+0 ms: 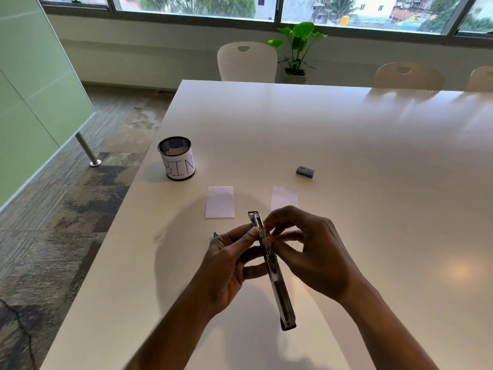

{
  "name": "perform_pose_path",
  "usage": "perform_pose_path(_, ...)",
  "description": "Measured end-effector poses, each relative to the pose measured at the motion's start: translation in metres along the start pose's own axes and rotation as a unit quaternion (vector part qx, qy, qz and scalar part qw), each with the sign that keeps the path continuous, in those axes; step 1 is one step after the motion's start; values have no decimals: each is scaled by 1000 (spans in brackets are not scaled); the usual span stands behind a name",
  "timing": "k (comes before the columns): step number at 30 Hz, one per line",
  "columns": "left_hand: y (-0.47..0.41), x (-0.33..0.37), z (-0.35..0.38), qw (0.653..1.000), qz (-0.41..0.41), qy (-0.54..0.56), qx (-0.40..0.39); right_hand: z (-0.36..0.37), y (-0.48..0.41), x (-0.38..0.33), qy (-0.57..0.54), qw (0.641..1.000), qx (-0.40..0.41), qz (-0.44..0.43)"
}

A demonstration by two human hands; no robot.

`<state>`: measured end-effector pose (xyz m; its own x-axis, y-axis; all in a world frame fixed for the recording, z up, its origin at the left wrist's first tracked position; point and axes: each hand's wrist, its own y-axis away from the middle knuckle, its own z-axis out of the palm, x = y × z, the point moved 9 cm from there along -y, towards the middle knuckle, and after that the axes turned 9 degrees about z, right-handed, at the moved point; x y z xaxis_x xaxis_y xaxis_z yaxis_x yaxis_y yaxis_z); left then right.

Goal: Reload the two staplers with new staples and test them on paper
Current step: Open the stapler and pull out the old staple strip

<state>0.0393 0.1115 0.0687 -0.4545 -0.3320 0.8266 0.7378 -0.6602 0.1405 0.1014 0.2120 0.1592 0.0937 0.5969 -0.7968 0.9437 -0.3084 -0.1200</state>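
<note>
Stapler (277, 287), opened out long, held lower centre of frame above the table (346, 156): left hand (226, 265) fingers curled round its middle, right hand (312, 252) fingers pinching near the front end; judged rigid, light, smooth metal, best gripped mid-body.

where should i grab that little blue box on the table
Probably pinch the small blue box from above, across its near and far long sides: it lies flat and low on the table with nothing beside it.
</note>
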Motion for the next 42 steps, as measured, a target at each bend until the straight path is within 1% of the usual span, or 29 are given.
perform_pose_path(4, 0, 1, 0, 1000, -2, 3, 0, 0, 7, -4, -9, 1000, 6, -25)
perform_pose_path(8, -1, 2, -8, 1000, -10, 21, 19, 0, 22, -19, 63, 992, 54, -96)
perform_pose_path(11, 0, 2, -7, 1000, -13, 23, 12, 2, 34, -19, 85, 985, 89, -118)
perform_pose_path(14, 2, 1, -4, 1000, -17, 26, 2, -1, 37, -17, 46, 989, 85, -112)
perform_pose_path(17, 4, 1, 3, 999, -17, 28, -19, -8, 24, -10, -43, 994, 65, -76)
perform_pose_path(20, 5, 1, 9, 999, -12, 21, -34, -11, 6, 5, -76, 994, 71, -32)
perform_pose_path(23, 6, 1, 13, 999, -9, 26, -41, -7, -5, 13, -34, 997, 65, -24)
perform_pose_path(31, 6, 3, 9, 999, 0, 14, -34, 5, -9, 1, 107, 989, 58, -89)
perform_pose_path(36, 5, 4, 7, 999, 3, 7, -32, 5, -8, -5, 113, 986, 55, -106)
perform_pose_path(42, 4, 0, 5, 1000, -3, -1, -28, 6, -8, -1, 107, 991, 41, -68)
